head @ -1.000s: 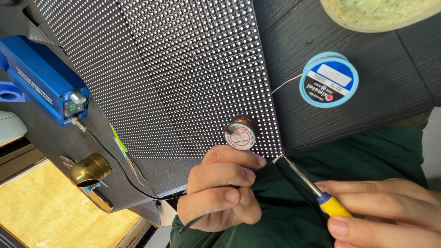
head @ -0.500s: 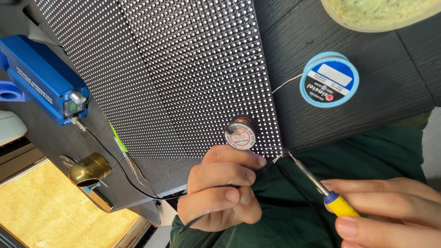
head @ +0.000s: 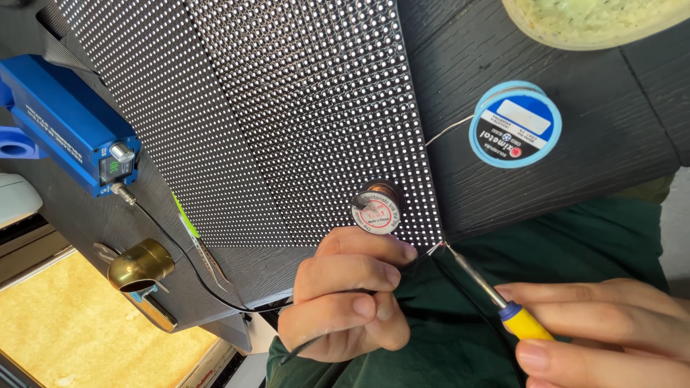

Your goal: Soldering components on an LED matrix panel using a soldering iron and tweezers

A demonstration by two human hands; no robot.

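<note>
A head-camera view looks down at a black LED dot-matrix panel lying on a dark wood-grain table. At the panel's near corner, the tip of a soldering iron touches the panel edge. The iron has a thin metal shaft and a yellow and blue handle, pinched between the fingers of the right hand, which comes in below and to the right of the panel. The left hand is curled into a loose fist just below the panel's near edge, fingers pressed together around a thin strand that leads up to the iron's tip; a black cable passes under this hand. A small spool with a white and red label rests on the panel just above the left hand. To the right of the panel lies a blue solder spool, its wire running toward the panel. To the panel's left sits a blue soldering station, with a brass tip-cleaner holder below it.
</note>
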